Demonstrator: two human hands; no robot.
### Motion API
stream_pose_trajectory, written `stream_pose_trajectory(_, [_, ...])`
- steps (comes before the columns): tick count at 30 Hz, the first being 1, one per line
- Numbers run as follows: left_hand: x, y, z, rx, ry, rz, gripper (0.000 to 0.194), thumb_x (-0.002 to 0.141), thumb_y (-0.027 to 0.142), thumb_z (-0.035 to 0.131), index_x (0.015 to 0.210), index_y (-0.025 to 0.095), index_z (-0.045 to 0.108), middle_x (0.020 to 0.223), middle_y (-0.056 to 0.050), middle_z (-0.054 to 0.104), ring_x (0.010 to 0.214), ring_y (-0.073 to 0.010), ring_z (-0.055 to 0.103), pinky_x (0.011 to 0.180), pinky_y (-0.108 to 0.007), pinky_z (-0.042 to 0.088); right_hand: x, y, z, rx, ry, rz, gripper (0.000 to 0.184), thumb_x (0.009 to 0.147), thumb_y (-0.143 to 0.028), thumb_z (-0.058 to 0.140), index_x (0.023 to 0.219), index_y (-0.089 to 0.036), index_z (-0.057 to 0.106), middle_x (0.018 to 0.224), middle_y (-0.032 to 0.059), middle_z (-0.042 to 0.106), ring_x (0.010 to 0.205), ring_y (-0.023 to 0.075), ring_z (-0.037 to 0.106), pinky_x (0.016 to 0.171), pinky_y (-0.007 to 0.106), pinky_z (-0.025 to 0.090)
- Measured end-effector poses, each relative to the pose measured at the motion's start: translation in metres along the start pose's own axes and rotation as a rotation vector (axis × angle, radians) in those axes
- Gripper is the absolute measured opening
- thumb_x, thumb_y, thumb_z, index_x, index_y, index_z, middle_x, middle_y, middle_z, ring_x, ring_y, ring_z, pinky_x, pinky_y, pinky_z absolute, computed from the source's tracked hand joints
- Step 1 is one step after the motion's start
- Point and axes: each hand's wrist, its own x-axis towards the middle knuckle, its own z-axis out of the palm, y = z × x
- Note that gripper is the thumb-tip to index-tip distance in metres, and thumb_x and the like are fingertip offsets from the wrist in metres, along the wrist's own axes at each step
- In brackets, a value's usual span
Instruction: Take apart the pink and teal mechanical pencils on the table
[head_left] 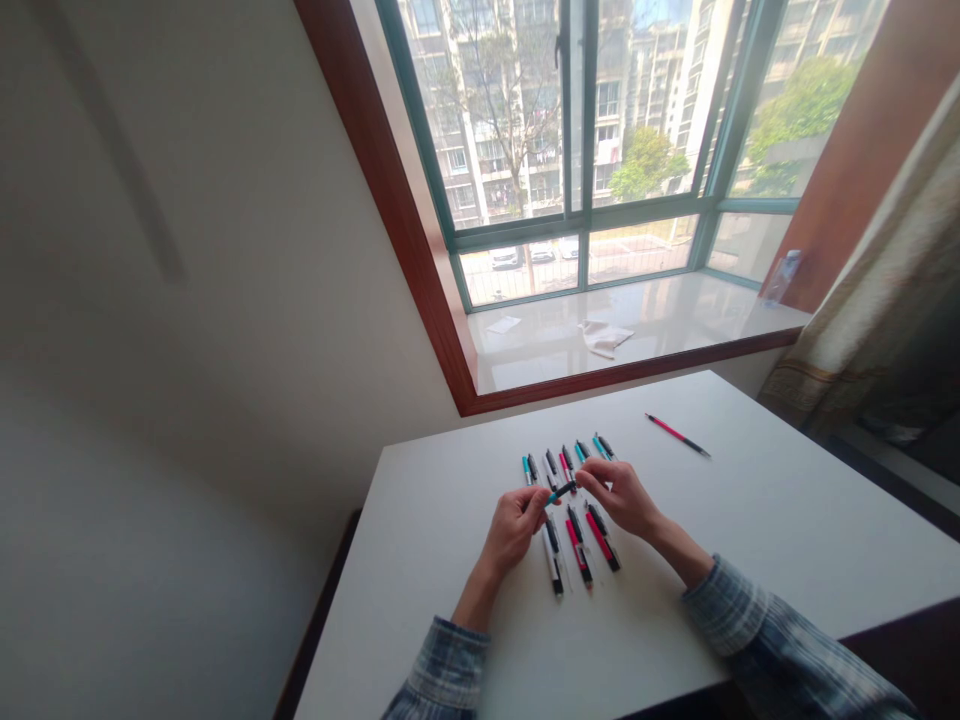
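My left hand (516, 522) and my right hand (619, 494) meet over the white table (787, 520). Both pinch a short teal and black pen part (562, 490) between their fingertips, one hand at each end. Just beyond the hands lies a row of several small pen pieces (566, 460) in teal, pink, white and black. Under and between the hands lie several longer pen barrels (579, 550), black with red or white, side by side. A whole red and black pen (677, 434) lies apart at the far right of the table.
Behind the table a marble window sill (675, 320) holds a folded white cloth (604, 338) and a small paper. A curtain (885, 300) hangs at the right. A plain wall stands to the left.
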Motion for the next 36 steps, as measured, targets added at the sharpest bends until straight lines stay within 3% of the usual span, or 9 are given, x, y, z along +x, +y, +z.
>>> stream_pose_trajectory(3, [-0.0004, 0.0003, -0.0004, 0.015, 0.010, -0.008, 0.057, 0.097, 0.060, 0.051, 0.094, 0.009, 0.076, 0.048, 0.005, 0.043, 0.045, -0.0091, 0.034, 0.049, -0.023, 0.026, 0.0014, -0.0012, -0.0010, 0.026, 0.008, -0.012, 0.038, 0.100, -0.045, 0.054, 0.075, -0.019, 0.066, 0.068, -0.0008, 0.061, 0.064, 0.0148, 0.052, 0.062, 0.028, 0.041])
stream_pose_trajectory(6, [-0.0008, 0.0001, 0.0001, 0.027, 0.031, -0.018, 0.056, 0.097, 0.060, 0.050, 0.094, 0.010, 0.076, 0.046, 0.005, 0.046, 0.043, -0.0092, 0.036, 0.049, -0.022, 0.029, 0.0021, -0.0031, -0.0027, 0.089, -0.010, -0.017, 0.027, 0.099, -0.041, 0.057, 0.093, -0.020, 0.073, 0.084, 0.0028, 0.072, 0.078, 0.0183, 0.063, 0.071, 0.030, 0.048])
stream_pose_trajectory(11, [0.0000, 0.0007, 0.0011, 0.025, 0.052, -0.027, 0.056, 0.096, 0.060, 0.051, 0.093, 0.010, 0.076, 0.044, 0.005, 0.047, 0.041, -0.0089, 0.036, 0.048, -0.022, 0.029, 0.0022, -0.0049, -0.0052, 0.166, -0.046, 0.027, 0.024, 0.097, -0.041, 0.060, 0.106, -0.023, 0.073, 0.099, 0.0054, 0.074, 0.090, 0.0204, 0.068, 0.073, 0.030, 0.052])
stream_pose_trajectory(18, [0.0004, 0.0034, 0.0006, 0.023, 0.043, -0.022, 0.056, 0.096, 0.060, 0.052, 0.093, 0.010, 0.076, 0.045, 0.005, 0.047, 0.041, -0.0089, 0.036, 0.049, -0.022, 0.028, 0.0038, -0.0007, -0.0036, 0.152, 0.004, 0.080, 0.031, 0.095, -0.048, 0.062, 0.090, -0.020, 0.075, 0.084, 0.0041, 0.074, 0.079, 0.0198, 0.067, 0.070, 0.031, 0.052])
stream_pose_trajectory(26, [0.0008, 0.0000, 0.0017, 0.008, 0.039, -0.036, 0.057, 0.097, 0.060, 0.051, 0.093, 0.010, 0.076, 0.045, 0.005, 0.047, 0.041, -0.0088, 0.037, 0.048, -0.022, 0.029, 0.0038, 0.0023, -0.0026, 0.272, -0.015, 0.064, 0.026, 0.096, -0.044, 0.063, 0.099, -0.021, 0.075, 0.097, 0.0060, 0.071, 0.091, 0.0212, 0.066, 0.076, 0.031, 0.053])
stream_pose_trajectory(36, [0.0012, -0.0012, 0.0001, -0.011, 0.023, -0.064, 0.058, 0.097, 0.061, 0.050, 0.094, 0.010, 0.076, 0.043, 0.005, 0.049, 0.038, -0.0084, 0.037, 0.048, -0.021, 0.030, 0.0051, 0.0033, -0.0022, 0.413, -0.035, 0.027, 0.022, 0.095, -0.041, 0.065, 0.099, -0.020, 0.073, 0.094, 0.0051, 0.068, 0.087, 0.0191, 0.062, 0.076, 0.030, 0.053])
